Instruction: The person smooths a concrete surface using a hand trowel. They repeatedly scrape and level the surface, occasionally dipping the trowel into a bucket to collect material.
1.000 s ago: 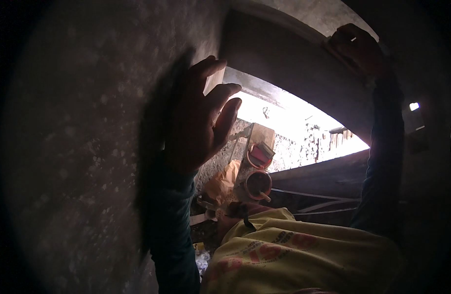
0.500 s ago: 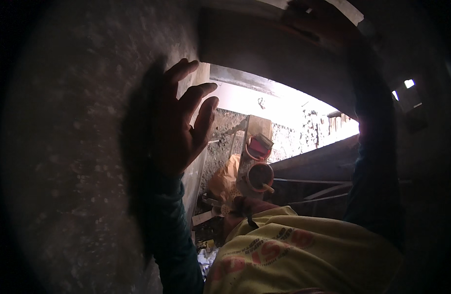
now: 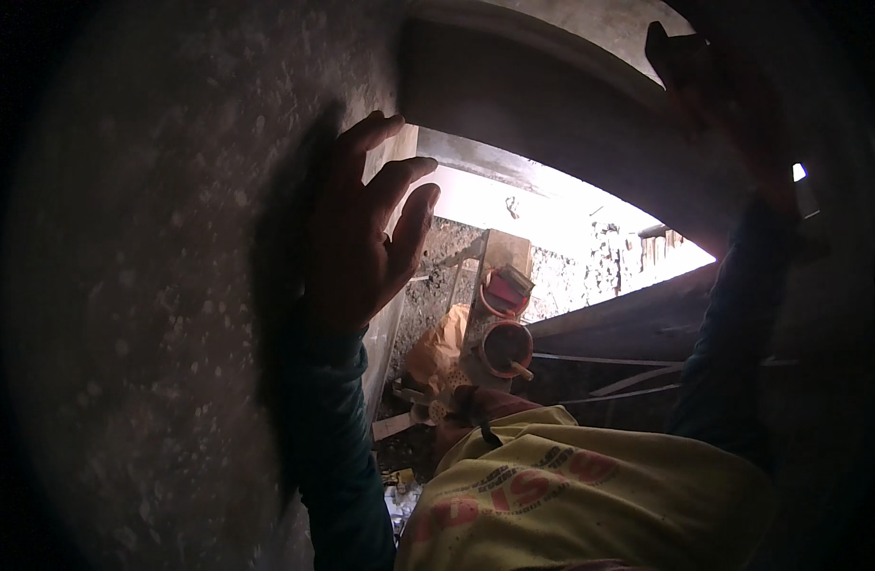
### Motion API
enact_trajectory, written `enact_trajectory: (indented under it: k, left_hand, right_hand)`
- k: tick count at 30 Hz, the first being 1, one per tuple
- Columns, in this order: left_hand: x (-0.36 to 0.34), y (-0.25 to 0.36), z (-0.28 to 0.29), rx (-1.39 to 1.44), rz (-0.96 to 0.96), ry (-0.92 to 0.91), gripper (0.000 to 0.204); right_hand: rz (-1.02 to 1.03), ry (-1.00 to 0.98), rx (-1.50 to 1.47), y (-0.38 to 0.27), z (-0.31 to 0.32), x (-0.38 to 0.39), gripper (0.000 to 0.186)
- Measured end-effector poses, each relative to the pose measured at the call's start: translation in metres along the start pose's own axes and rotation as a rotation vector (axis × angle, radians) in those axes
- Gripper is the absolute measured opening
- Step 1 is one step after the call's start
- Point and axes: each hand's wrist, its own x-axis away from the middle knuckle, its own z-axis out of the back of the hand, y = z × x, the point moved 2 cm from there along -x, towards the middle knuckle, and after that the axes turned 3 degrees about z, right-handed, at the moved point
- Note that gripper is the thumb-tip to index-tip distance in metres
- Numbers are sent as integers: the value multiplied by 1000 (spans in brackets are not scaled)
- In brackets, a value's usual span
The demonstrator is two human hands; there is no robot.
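Note:
My left hand (image 3: 366, 238) is raised beside the grey plastered wall (image 3: 152, 285), its fingers spread and slightly bent, with nothing in them. Its palm side is in deep shadow, so whether it touches the wall is hard to tell. My right hand (image 3: 732, 105) reaches high at the upper right, by the dark grey beam (image 3: 542, 105). Its fingers look closed around a dark, angular object (image 3: 668, 59), whose kind the shadow hides.
Below me a plank (image 3: 506, 249) carries an orange-rimmed bucket (image 3: 503, 295) and a second round bucket (image 3: 506, 348) with a handle sticking out. A crumpled brown paper bag (image 3: 439, 344) lies beside them. Bright light fills the opening under the beam.
My right hand has moved right and slightly down, away from the beam's middle. My left hand stays raised by the wall, its fingers still spread.

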Motion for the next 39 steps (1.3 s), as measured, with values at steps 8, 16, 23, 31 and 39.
enact_trajectory:
  k: [8, 16, 23, 31, 39]
  left_hand:
    - [1, 1, 2, -6, -1, 18, 21]
    - [3, -4, -6, 211, 15, 28, 19]
    - [12, -3, -14, 289, 52, 38, 17]
    - [9, -10, -20, 333, 40, 52, 18]
    - [10, -9, -15, 309, 34, 30, 18]
  right_hand:
    - [246, 187, 221, -61, -93, -33, 42]
    - [319, 252, 323, -86, -161, -81, 47]
    - [396, 215, 332, -92, -163, -89, 50]
    - [210, 107, 328, -102, -174, -107, 40]
    - [477, 324, 366, -109, -190, -65, 32]
